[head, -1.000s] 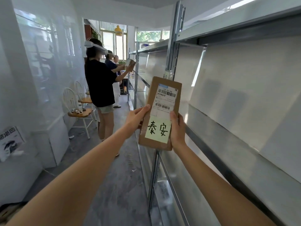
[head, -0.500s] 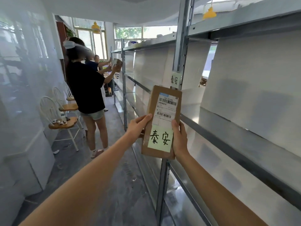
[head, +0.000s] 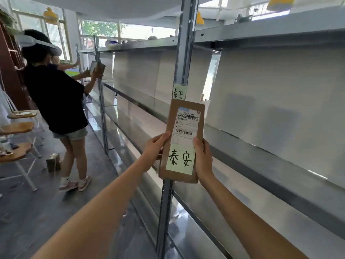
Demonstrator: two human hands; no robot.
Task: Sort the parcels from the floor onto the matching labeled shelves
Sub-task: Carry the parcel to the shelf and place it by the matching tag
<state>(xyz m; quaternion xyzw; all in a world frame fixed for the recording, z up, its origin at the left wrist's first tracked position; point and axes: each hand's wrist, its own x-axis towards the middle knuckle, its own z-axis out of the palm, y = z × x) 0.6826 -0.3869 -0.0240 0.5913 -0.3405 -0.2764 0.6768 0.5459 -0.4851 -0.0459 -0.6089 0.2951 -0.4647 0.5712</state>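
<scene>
one parcel (head: 183, 141) between both hands

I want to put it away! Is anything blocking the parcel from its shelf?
Only the shelf post, directly behind the parcel held by the left hand and right hand. The shelf to its right looks bare.

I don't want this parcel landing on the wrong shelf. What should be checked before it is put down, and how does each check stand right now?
1. Both hands hold the parcel: left hand and right hand grip its sides. Ok.
2. Parcel's green note legible and facing the camera. Ok.
3. It matches the shelf label on the post: same characters. Ok.
4. Which bay that label marks, left or right of the post. Cannot tell.
5. Free space on the shelf to the right. Ok.
</scene>
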